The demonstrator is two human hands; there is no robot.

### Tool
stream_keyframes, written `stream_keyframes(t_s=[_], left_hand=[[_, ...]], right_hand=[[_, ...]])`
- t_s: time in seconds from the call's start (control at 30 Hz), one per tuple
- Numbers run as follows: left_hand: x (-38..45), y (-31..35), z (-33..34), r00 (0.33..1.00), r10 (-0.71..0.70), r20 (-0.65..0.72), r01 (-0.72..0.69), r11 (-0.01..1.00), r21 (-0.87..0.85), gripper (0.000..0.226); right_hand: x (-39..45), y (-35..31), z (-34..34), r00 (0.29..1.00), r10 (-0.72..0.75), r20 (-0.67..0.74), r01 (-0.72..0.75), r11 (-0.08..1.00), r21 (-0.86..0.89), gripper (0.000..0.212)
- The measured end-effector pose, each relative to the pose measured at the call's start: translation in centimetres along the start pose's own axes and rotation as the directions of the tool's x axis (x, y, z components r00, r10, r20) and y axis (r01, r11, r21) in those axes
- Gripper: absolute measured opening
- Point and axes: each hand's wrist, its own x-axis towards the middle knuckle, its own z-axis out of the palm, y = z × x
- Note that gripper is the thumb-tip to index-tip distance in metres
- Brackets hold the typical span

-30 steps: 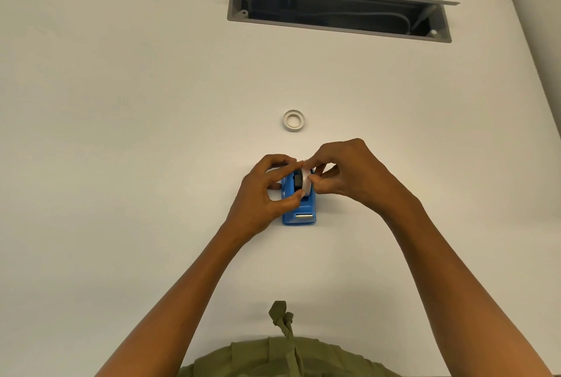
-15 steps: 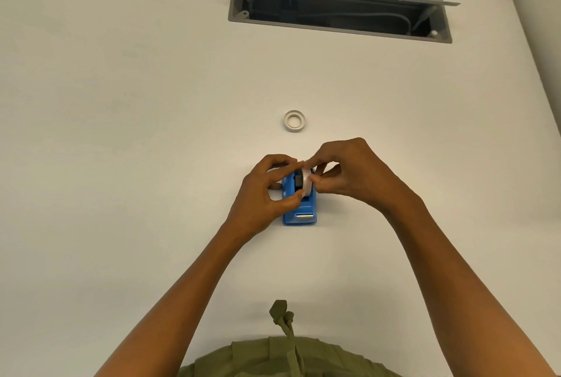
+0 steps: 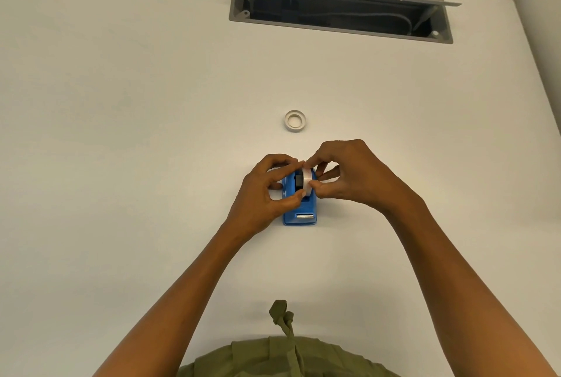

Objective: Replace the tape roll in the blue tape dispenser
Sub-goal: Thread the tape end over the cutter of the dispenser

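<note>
My forearms are bare, unsleeved; my olive-green garment (image 3: 285, 358), with a knotted strap, sits at bottom centre.

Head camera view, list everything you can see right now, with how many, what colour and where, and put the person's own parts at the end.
tape dispenser: 1, blue, on the table at centre, between the two hands
tape roll: 1, translucent white on a black hub, upright over the dispenser, pinched by both hands
tape ring: 1, white, lying flat on the table beyond the dispenser, apart from it
cable hatch: 1, grey frame with dark inside, open, at the table's far edge
table: 1, white, fills the view
garment: 1, olive green, bottom edge
left hand: 1, pinches the roll from the left
right hand: 1, pinches the roll from the right
</note>
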Motion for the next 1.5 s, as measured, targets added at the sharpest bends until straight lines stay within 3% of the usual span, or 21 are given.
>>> stream_keyframes(t_s=[0.4,0.6,1.03,1.23,1.5], left_hand=[[0.0,-0.2,0.0,1.0,0.001,-0.001,-0.001,1.0,-0.017,0.046],[0.0,-0.2,0.0,1.0,0.021,-0.004,-0.021,1.0,-0.005,0.046],[0.0,-0.1,0.1,1.0,0.0,-0.004,-0.001,1.0,-0.014,0.047],[-0.1,-0.1,0.0,1.0,0.02,-0.008,-0.02,1.0,-0.023,0.046],[-0.1,-0.1,-0.1,1.0,0.029,-0.006,-0.029,0.999,-0.03,0.046]], right_hand=[[0.3,-0.1,0.1,0.997,-0.013,-0.07,0.013,1.0,-0.009,0.018],[0.3,-0.9,0.2,1.0,0.026,0.01,-0.025,0.996,-0.088,0.033],[0.7,-1.1,0.3,0.998,0.019,-0.056,-0.026,0.992,-0.122,0.016],[0.4,-1.6,0.4,0.998,0.062,0.013,-0.059,0.986,-0.157,0.032],[0.7,-2.0,0.3,0.996,0.086,-0.006,-0.086,0.983,-0.163,0.025]])
